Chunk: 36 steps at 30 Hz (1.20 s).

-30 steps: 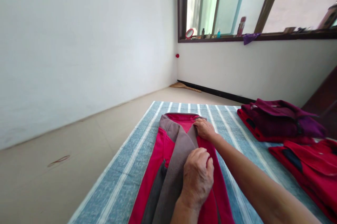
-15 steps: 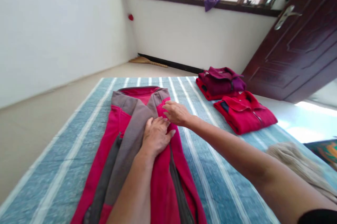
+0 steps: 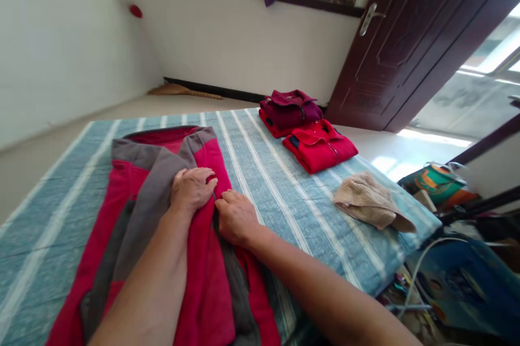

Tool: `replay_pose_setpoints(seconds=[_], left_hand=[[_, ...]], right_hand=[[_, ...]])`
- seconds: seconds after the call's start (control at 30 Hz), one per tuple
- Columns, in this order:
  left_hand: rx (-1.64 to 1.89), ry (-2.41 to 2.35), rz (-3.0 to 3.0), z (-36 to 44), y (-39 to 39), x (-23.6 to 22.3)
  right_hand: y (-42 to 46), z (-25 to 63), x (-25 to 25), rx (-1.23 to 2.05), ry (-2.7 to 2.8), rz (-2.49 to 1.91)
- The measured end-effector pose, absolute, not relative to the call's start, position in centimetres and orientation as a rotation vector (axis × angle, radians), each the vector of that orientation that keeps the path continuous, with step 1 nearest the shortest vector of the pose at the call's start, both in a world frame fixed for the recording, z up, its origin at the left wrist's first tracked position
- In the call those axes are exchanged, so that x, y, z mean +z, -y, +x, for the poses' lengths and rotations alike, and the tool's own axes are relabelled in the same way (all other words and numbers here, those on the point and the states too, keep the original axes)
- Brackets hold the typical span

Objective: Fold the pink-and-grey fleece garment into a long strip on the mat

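Change: view swung rightward; left hand (image 3: 193, 190) and right hand (image 3: 235, 217) drawn close together, just apart, on the fleece jacket (image 3: 205, 265).
Floor, far left: straw broom (image 3: 184, 91) lying against the wall base.
Jacket position: flat on the blue-striped bedsheet (image 3: 276, 197), left of centre, collar away from the viewer, red with grey panels.
Left hand state: fingers curled, gripping grey and red fleece beside the collar.
Right hand state: fingers bunched, pressed onto red fleece beside the dark front strip.
Bedsheet, far side: maroon-and-red folded stack (image 3: 290, 110) touching the red folded jacket (image 3: 320, 145).
Bedsheet, right: beige cloth (image 3: 371, 202), crumpled, near the edge.
Background, right: dark wooden door (image 3: 390, 48), standing open.
Floor, far right: teal-and-orange bag (image 3: 434, 183).
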<state>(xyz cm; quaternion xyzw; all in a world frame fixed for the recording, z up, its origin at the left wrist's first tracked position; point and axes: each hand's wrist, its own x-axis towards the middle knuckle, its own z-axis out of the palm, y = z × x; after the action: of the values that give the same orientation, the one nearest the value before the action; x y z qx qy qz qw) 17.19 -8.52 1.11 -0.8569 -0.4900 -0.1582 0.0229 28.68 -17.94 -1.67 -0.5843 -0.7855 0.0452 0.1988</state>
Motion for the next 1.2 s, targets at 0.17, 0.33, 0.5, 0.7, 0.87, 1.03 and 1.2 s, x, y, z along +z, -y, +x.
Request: replay_pose_setpoints(seconds=[0.17,0.33,0.5,0.7,0.87,1.03,1.2], left_hand=[[-0.317,1.611,-2.641,17.3,7.0,0.9],[-0.169,1.567,-2.707,17.5,6.6,1.7],[-0.059,1.380,-2.804,17.5,8.6,2.5],[0.017,1.232,-2.841,17.2,10.6,2.7],[-0.026,1.175,-2.859,16.8,10.9,2.4],[-0.168,1.140,-2.884,16.3,11.2,1.8],[-0.274,1.071,-2.906,15.6,11.8,1.8]], right_hand=[[18.1,28.5,-1.7,0.107,2.154,-1.674],[18.1,28.8,-1.8,0.088,2.156,-1.661],[17.9,28.8,-2.1,0.087,2.146,-1.654],[18.1,28.7,-2.2,0.089,2.136,-1.651],[18.2,28.7,-2.1,0.099,2.133,-1.654],[18.2,28.7,-2.3,0.120,2.114,-1.645],[18.4,28.6,-2.6,0.149,2.072,-1.625]])
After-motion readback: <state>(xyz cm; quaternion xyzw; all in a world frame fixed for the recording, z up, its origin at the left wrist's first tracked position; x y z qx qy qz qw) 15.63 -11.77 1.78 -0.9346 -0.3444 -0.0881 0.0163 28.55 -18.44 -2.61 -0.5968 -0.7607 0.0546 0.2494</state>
